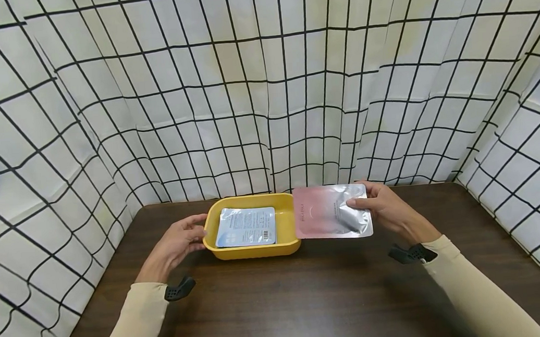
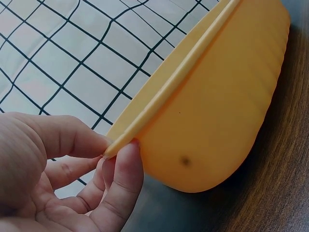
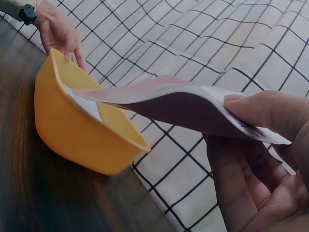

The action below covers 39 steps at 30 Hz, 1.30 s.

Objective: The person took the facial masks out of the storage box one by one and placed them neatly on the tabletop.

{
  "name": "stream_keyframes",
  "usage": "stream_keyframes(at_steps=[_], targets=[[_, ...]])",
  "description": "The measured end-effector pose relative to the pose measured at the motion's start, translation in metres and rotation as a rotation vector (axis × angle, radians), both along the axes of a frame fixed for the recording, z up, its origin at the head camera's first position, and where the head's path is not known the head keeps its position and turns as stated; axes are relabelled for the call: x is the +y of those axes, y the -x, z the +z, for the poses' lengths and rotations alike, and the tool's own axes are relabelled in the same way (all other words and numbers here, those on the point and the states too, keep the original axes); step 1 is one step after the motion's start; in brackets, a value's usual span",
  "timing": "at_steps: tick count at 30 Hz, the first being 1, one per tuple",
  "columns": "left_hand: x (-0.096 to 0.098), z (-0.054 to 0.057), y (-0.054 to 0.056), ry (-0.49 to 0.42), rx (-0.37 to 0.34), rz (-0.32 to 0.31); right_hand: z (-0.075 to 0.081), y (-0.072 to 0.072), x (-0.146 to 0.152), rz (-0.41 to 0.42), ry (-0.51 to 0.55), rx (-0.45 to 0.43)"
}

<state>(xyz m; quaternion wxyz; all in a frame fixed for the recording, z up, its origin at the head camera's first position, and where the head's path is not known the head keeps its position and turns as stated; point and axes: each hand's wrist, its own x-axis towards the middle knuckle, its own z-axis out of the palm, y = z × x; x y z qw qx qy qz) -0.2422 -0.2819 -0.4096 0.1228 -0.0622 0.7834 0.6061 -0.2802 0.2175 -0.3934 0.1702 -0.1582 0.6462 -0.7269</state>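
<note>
A yellow plastic basin point(image 1: 257, 251) stands on the table, and a light blue sheet mask packet point(image 1: 247, 226) lies inside it toward its left end. My left hand point(image 1: 176, 246) pinches the basin's left rim between thumb and fingers, as the left wrist view point(image 2: 82, 169) also shows. With thumb on top and fingers beneath, my right hand point(image 1: 387, 207) holds a pink and silver sheet mask packet point(image 1: 320, 212) by its right end. That packet's pink end reaches over the basin's right rim; in the right wrist view the packet point(image 3: 193, 104) looks slightly bent.
The dark brown wooden table point(image 1: 279, 303) extends in front of the basin and to both sides. Behind and at the sides hangs a white cloth point(image 1: 265, 95) with a black grid, close to the table's back edge.
</note>
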Motion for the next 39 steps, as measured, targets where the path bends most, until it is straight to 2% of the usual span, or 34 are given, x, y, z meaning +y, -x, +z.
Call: stream_keyframes(at_steps=[10,25,31,39], targets=[[-0.001,-0.001,0.0,-0.004,-0.004,0.012,-0.01,-0.005,0.014,-0.082,-0.101,-0.038],[-0.001,-0.002,0.0,-0.008,0.008,0.002,-0.032,-0.005,0.021,-0.077,-0.163,-0.092],[-0.001,-0.001,0.0,-0.003,0.007,0.007,-0.037,-0.004,0.019,-0.076,-0.277,-0.06],[-0.001,-0.001,0.0,-0.005,0.006,0.01,-0.041,-0.003,0.018,-0.096,-0.334,-0.013]])
